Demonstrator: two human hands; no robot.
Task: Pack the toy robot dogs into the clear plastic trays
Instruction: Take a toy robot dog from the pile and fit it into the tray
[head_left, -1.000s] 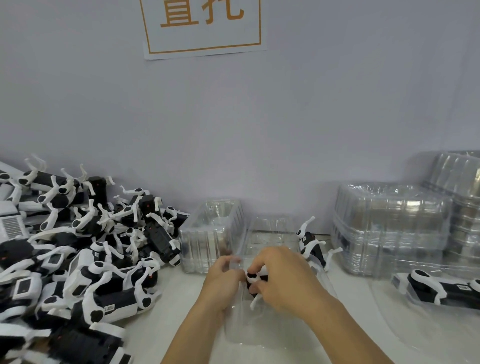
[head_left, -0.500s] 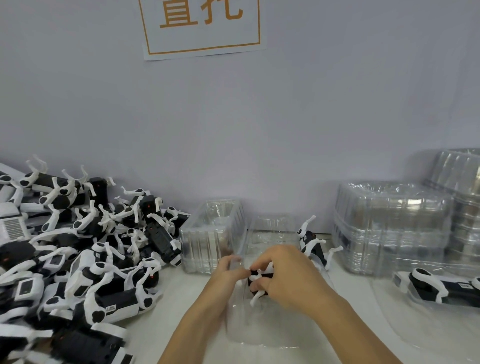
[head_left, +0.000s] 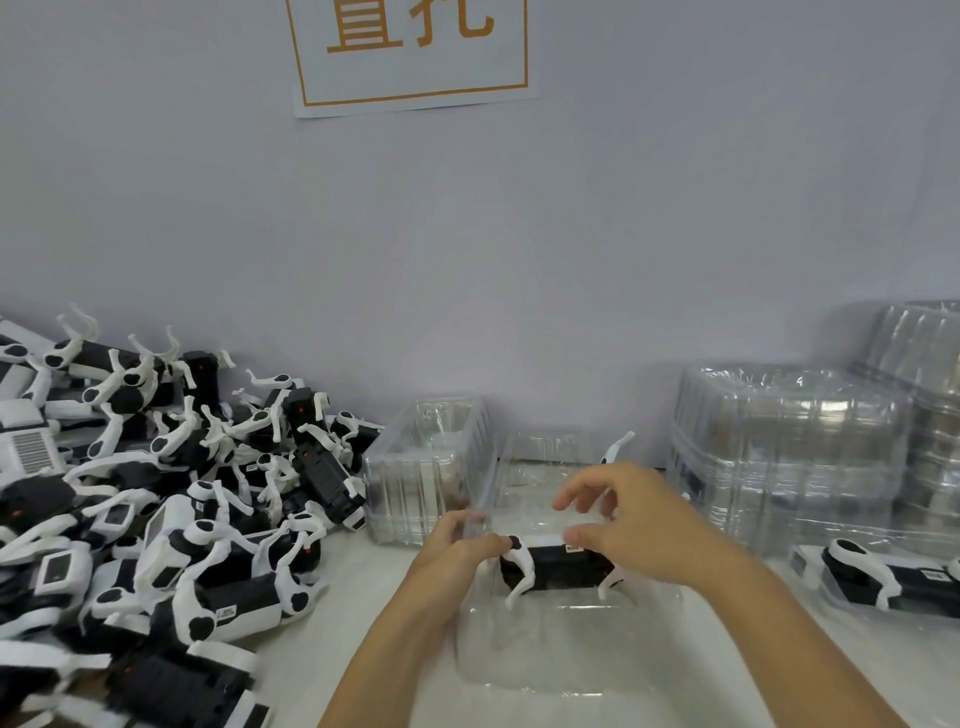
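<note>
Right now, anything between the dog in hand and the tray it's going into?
Nothing visible. The toy robot dog sits right over the open clear tray, held by the left hand at its head end, right hand over its back. Other trays and the pile stand off to the sides.

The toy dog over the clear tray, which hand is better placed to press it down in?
The right hand: it hovers directly above the toy dog with fingers spread, while the left hand grips its front end at the clear tray.
</note>
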